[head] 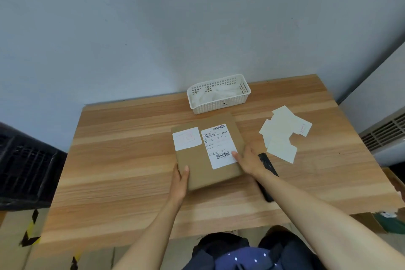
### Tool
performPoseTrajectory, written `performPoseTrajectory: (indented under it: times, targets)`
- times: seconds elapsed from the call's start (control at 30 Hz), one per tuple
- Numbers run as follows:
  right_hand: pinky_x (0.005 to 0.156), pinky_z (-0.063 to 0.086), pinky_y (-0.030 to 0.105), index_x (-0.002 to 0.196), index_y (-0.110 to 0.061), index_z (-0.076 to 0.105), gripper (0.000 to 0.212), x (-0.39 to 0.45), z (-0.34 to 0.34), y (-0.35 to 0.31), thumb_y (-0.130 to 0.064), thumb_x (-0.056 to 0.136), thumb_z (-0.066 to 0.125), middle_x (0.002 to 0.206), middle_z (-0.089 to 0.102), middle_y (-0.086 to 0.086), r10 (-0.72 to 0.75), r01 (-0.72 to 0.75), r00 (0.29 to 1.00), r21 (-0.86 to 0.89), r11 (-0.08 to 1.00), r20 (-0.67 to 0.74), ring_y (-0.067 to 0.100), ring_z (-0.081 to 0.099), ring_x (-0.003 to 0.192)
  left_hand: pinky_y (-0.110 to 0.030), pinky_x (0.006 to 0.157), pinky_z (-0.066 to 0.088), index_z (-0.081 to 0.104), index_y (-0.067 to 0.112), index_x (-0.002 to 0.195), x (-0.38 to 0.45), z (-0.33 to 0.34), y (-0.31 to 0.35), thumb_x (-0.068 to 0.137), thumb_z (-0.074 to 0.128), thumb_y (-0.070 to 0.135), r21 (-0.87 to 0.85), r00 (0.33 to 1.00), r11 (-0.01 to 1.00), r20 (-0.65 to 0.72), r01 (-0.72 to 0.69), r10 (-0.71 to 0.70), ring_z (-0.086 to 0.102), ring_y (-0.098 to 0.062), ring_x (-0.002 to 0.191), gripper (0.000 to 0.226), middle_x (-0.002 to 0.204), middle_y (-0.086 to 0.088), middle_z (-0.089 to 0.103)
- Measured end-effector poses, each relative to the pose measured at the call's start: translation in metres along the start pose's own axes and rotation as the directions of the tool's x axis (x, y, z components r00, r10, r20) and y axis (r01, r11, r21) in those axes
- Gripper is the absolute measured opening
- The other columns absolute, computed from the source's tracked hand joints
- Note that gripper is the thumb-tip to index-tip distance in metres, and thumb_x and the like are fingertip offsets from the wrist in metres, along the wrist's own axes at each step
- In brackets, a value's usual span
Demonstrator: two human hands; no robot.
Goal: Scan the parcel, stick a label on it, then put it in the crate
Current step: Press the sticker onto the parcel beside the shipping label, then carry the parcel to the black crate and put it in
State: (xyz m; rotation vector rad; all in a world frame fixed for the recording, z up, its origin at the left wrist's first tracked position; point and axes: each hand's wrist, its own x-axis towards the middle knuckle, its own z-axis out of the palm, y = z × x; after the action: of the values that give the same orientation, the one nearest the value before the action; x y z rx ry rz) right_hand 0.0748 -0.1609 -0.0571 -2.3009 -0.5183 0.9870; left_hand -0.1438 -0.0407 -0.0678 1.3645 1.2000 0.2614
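A flat brown parcel [197, 160] lies on the wooden table [122, 160]. It carries a white shipping label with barcodes [219, 146] and a smaller white label [186, 138] to its left. My left hand [180, 180] grips the parcel's near left corner, thumb on top. My right hand [247, 161] rests on the parcel's right edge, fingertips on the shipping label. A black scanner [266, 164] lies on the table under my right wrist, partly hidden. A black crate [24, 166] stands at the far left beside the table.
A white perforated basket [219, 94] with white items stands at the table's back edge. Several loose white labels [282, 133] are scattered at the right. A grey wall rises behind. A white vented unit [385, 131] stands at the far right.
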Motion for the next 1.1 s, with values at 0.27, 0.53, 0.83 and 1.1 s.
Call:
performPoseTrajectory:
  times: [0.27, 0.53, 0.83, 1.1]
  targets:
    - [0.094, 0.037, 0.032, 0.144, 0.001, 0.038, 0.057, -0.007, -0.011, 0.004, -0.038, 0.103, 0.044, 0.147, 0.046, 0.019, 0.139, -0.146, 0.988, 0.120, 0.982, 0.070, 0.035, 0.043, 0.135, -0.044, 0.106, 0.045, 0.049, 0.017, 0.138, -0.005, 0.019, -0.008, 0.102, 0.047, 0.041, -0.221, 0.968, 0.955, -0.116, 0.195, -0.225, 0.058, -0.023, 0.114, 0.043, 0.134, -0.002, 0.060]
    - [0.102, 0.041, 0.039, 0.142, -0.001, 0.041, 0.059, -0.045, -0.028, 0.017, -0.041, 0.099, 0.046, 0.141, 0.051, 0.018, 0.137, -0.137, 0.990, 0.219, 0.966, 0.017, 0.035, 0.049, 0.129, -0.039, 0.098, 0.047, 0.053, 0.016, 0.135, -0.040, 0.034, 0.001, 0.099, 0.051, 0.045, -0.245, 0.949, 0.955, -0.222, 0.169, -0.225, 0.060, -0.025, 0.115, 0.047, 0.131, -0.005, 0.063]
    - [0.079, 0.039, 0.035, 0.104, -0.011, 0.046, 0.029, -0.087, -0.058, 0.000, -0.039, 0.103, 0.039, 0.106, 0.060, 0.008, 0.051, 0.083, 0.969, 0.513, 0.854, -0.242, 0.026, 0.055, 0.096, -0.029, 0.087, 0.041, 0.059, 0.013, 0.128, -0.091, 0.052, 0.043, 0.096, 0.056, 0.047, -0.339, 0.906, 0.936, -0.418, -0.091, -0.063, 0.059, -0.020, 0.108, 0.047, 0.125, 0.000, 0.064]
    - [0.062, 0.037, 0.027, 0.106, -0.012, 0.050, 0.029, -0.143, -0.083, -0.046, -0.037, 0.103, 0.037, 0.081, 0.052, -0.007, -0.079, 0.287, 0.936, 0.613, 0.736, -0.343, 0.009, 0.047, 0.070, -0.022, 0.088, 0.041, 0.057, 0.021, 0.134, -0.151, 0.035, 0.084, 0.093, 0.061, 0.048, -0.457, 0.830, 0.833, -0.558, -0.310, 0.003, 0.058, -0.009, 0.112, 0.050, 0.127, 0.011, 0.061]
